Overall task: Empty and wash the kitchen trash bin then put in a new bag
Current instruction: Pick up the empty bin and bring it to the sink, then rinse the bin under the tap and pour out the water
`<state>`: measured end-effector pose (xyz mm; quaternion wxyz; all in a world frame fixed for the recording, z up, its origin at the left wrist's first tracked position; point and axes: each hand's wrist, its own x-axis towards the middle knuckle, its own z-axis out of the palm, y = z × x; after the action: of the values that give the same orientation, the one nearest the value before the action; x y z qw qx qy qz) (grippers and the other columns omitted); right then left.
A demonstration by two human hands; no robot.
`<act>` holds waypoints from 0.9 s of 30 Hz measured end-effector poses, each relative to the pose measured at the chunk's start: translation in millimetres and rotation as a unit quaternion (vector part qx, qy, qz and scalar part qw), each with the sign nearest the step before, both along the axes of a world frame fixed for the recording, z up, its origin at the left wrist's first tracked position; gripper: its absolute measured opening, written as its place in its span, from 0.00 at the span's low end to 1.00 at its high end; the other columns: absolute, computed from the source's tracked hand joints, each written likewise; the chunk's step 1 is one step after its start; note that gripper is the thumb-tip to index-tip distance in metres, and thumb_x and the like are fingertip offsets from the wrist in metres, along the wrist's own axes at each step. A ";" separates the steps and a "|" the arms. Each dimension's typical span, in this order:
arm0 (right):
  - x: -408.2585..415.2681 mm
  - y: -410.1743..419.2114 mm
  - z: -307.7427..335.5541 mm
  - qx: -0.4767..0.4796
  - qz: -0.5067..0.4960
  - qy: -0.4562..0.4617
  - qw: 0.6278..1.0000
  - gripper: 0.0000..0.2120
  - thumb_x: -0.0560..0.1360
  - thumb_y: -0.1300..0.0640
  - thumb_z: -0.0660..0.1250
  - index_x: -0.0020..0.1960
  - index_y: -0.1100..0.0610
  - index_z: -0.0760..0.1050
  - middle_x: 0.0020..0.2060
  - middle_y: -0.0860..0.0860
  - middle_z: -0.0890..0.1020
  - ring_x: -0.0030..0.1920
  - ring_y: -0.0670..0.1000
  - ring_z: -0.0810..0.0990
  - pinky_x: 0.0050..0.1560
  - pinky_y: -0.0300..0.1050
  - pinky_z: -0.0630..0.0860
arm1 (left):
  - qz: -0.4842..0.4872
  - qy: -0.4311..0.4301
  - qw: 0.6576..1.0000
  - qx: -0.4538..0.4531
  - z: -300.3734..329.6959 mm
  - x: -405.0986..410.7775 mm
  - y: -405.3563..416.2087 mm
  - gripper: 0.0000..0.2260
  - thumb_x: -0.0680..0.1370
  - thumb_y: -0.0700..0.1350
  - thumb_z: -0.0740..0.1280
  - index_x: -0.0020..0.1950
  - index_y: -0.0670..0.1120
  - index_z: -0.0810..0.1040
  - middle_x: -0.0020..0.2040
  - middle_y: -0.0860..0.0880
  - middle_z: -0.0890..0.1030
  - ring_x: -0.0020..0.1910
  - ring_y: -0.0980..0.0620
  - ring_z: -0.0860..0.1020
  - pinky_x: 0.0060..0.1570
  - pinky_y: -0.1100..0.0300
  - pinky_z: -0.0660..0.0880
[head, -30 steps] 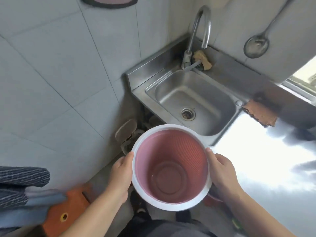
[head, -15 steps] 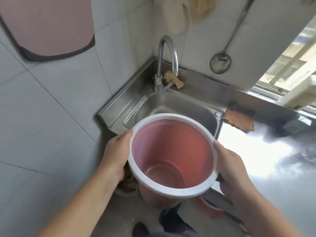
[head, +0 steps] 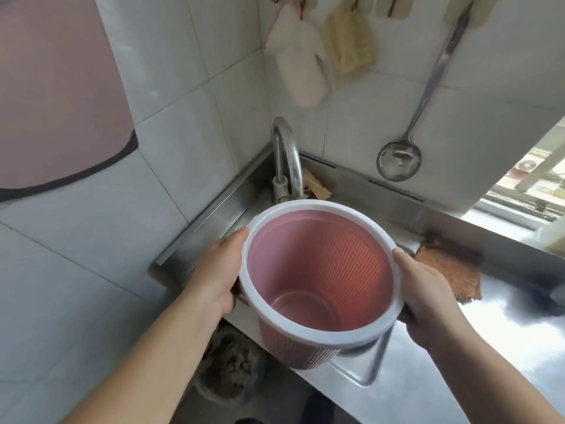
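A pink ribbed trash bin [head: 324, 270] with a white rim hangs over the steel sink [head: 363, 371], upright and empty inside. My left hand [head: 221, 270] grips its left side just under the rim. On the opposite side my right hand [head: 425, 296] holds the bin, thumb at the rim. The curved faucet [head: 286, 154] stands right behind the bin. Most of the sink basin is hidden by the bin.
A brown scouring cloth [head: 449, 267] lies on the steel counter [head: 489, 347] to the right. A ladle [head: 399, 160], a white mitt [head: 301, 59] and a loofah hang on the tiled wall. A container of scraps [head: 232, 365] sits on the floor below the sink's left edge.
Both hands have lifted the bin up and forward from in front of the sink to over it, close to the faucet. The view has tilted upward.
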<state>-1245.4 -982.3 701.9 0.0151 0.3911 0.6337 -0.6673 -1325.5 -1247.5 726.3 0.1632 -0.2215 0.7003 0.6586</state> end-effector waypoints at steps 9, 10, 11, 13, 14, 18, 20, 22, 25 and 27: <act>-52.0 32.7 -49.5 0.104 0.015 -0.024 0.994 0.22 0.71 0.36 0.60 0.41 0.52 0.83 0.44 0.56 0.84 0.43 0.58 0.83 0.48 0.58 0.81 | -0.060 -0.051 0.994 -0.080 -57.4 -54.5 28.3 0.19 0.79 0.62 0.61 0.59 0.51 0.82 0.52 0.48 0.87 0.53 0.45 0.84 0.53 0.49 0.80; -55.3 32.2 -57.0 0.126 0.024 -0.023 0.991 0.24 0.73 0.36 0.58 0.40 0.55 0.82 0.43 0.56 0.83 0.43 0.57 0.82 0.48 0.56 0.80 | -0.069 -0.047 0.991 -0.103 -64.7 -57.3 27.8 0.21 0.80 0.62 0.60 0.62 0.51 0.80 0.55 0.49 0.85 0.57 0.45 0.81 0.60 0.46 0.77; -58.4 30.7 -63.9 0.150 0.035 -0.023 0.988 0.27 0.74 0.36 0.57 0.39 0.58 0.81 0.42 0.56 0.82 0.41 0.56 0.81 0.45 0.53 0.78 | -0.074 -0.038 0.988 -0.129 -71.6 -59.0 27.2 0.21 0.80 0.63 0.59 0.62 0.50 0.79 0.56 0.50 0.83 0.59 0.46 0.79 0.63 0.45 0.75; -64.9 24.3 -76.6 0.201 0.055 -0.024 0.978 0.30 0.76 0.36 0.55 0.41 0.63 0.78 0.38 0.59 0.81 0.37 0.54 0.78 0.39 0.50 0.74 | -0.078 -0.005 0.981 -0.178 -84.1 -61.9 23.1 0.18 0.82 0.60 0.58 0.54 0.48 0.79 0.51 0.49 0.82 0.53 0.47 0.79 0.57 0.48 0.76; -68.2 20.2 -82.3 0.219 0.065 -0.027 0.973 0.32 0.77 0.36 0.55 0.42 0.65 0.76 0.38 0.60 0.80 0.37 0.54 0.78 0.39 0.50 0.74 | -0.085 0.008 0.975 -0.203 -90.1 -63.6 20.0 0.18 0.83 0.58 0.57 0.50 0.47 0.79 0.47 0.48 0.82 0.48 0.47 0.79 0.50 0.50 0.75; -81.9 5.0 -102.3 0.256 0.127 -0.045 0.957 0.33 0.80 0.37 0.53 0.42 0.69 0.71 0.34 0.58 0.78 0.38 0.61 0.80 0.42 0.55 0.78 | -0.135 -0.001 0.961 -0.243 -115.8 -70.8 3.2 0.16 0.84 0.53 0.57 0.50 0.43 0.77 0.46 0.39 0.81 0.40 0.48 0.76 0.38 0.55 0.70; -87.1 0.1 -113.0 0.272 0.150 -0.063 0.948 0.34 0.80 0.36 0.52 0.42 0.67 0.72 0.37 0.60 0.80 0.38 0.60 0.81 0.43 0.56 0.79 | -0.153 -0.022 0.960 -0.233 -129.0 -75.2 -5.8 0.15 0.84 0.52 0.58 0.50 0.41 0.76 0.48 0.38 0.80 0.41 0.48 0.75 0.39 0.55 0.70; -91.2 -3.4 -123.8 0.287 0.165 -0.084 0.940 0.34 0.80 0.35 0.51 0.42 0.66 0.72 0.36 0.58 0.81 0.35 0.58 0.82 0.41 0.55 0.80 | -0.165 -0.035 0.959 -0.230 -141.9 -79.4 -13.2 0.12 0.84 0.52 0.59 0.48 0.45 0.74 0.48 0.42 0.80 0.43 0.49 0.75 0.41 0.55 0.70; -97.0 -6.9 -137.7 0.301 0.179 -0.112 0.930 0.31 0.80 0.36 0.50 0.39 0.63 0.70 0.34 0.56 0.80 0.35 0.58 0.82 0.43 0.54 0.80 | -0.172 -0.050 0.958 -0.222 -156.2 -86.6 -20.7 0.06 0.84 0.52 0.60 0.52 0.52 0.73 0.47 0.54 0.78 0.46 0.54 0.76 0.42 0.58 0.73; -99.5 -9.4 -145.5 0.307 0.186 -0.121 0.926 0.29 0.81 0.37 0.51 0.36 0.61 0.69 0.33 0.55 0.79 0.35 0.58 0.82 0.43 0.54 0.79 | -0.174 -0.071 0.962 -0.199 -162.4 -90.0 -24.2 0.07 0.84 0.53 0.60 0.59 0.54 0.73 0.50 0.57 0.78 0.50 0.57 0.77 0.50 0.55 0.77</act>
<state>-1345.0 -991.8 556.4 0.0943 0.3297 0.8621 -0.3730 -1415.5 -1271.7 563.9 0.2771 -0.1707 0.8316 0.4501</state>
